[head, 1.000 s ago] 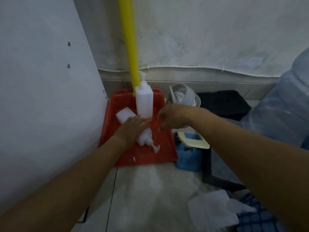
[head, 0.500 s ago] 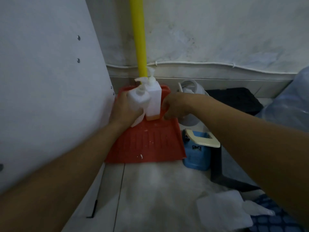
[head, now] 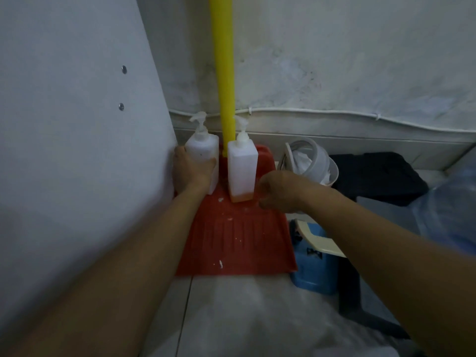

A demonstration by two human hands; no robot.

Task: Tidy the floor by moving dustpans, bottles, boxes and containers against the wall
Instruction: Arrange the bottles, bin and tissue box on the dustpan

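One bottle (head: 202, 150) gripped by left hand (head: 193, 173) against side panel (head: 77, 124), right hand (head: 279, 191) clenched at dustpan (head: 239, 240) edge.

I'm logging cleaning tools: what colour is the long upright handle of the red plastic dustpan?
Plain yellow: the long upright handle, best in the head view.

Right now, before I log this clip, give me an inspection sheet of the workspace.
Surface: pale tiled floor.
Job's things: red dustpan with yellow handle against the wall; left pump bottle and right pump bottle upright either side of the handle.
Clutter: white tub, blue container, black bag, water jug, all right of the dustpan.
Hands: left hand grips left pump bottle; right hand curled beside right pump bottle, contact unclear.
Cables: white cable clipped along the wall.
Surroundings: white panel at left.
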